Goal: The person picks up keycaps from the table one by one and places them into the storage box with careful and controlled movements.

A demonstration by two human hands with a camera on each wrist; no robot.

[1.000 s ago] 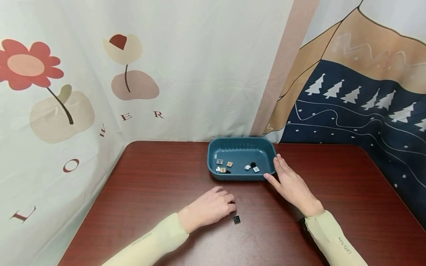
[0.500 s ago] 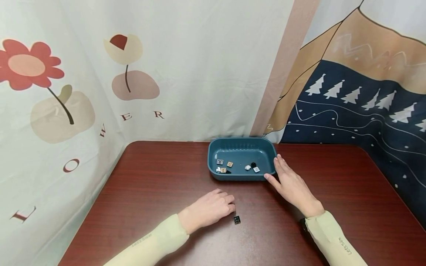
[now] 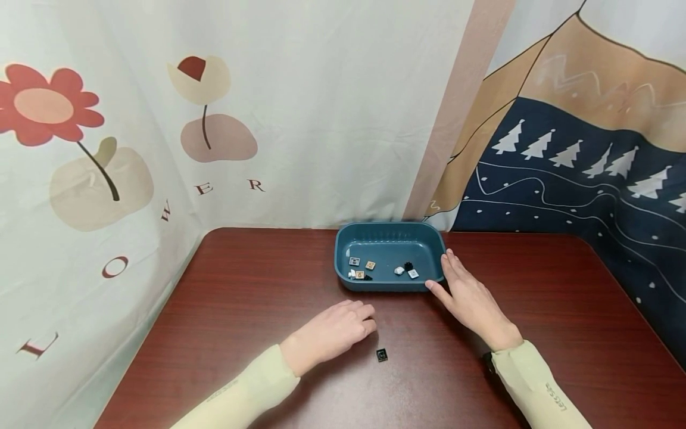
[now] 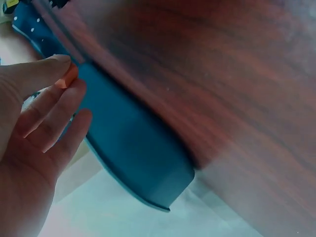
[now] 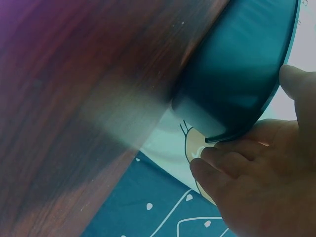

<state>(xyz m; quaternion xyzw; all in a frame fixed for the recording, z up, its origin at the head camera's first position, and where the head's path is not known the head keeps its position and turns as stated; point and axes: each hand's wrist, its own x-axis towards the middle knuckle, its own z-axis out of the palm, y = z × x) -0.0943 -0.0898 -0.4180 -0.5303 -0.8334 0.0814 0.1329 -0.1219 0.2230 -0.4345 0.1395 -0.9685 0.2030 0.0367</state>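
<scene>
In the head view my left hand is over the table, between the blue tray and a small black square piece with a hollow top. The left wrist view shows the thumb and fingers pinching a small orange block, which the hand hides from the head view. My right hand rests against the tray's near right corner, thumb at the front rim and fingers laid along the right side. The right wrist view also has this hand at the tray's outer wall.
Inside the tray lie several small pieces: a grey square, a tan square, a white square and a black piece among them. The reddish-brown table meets a printed curtain at its back edge.
My left hand has shifted slightly up and to the left, away from the black square piece. The right hand, the tray and the black piece stay where they were.
</scene>
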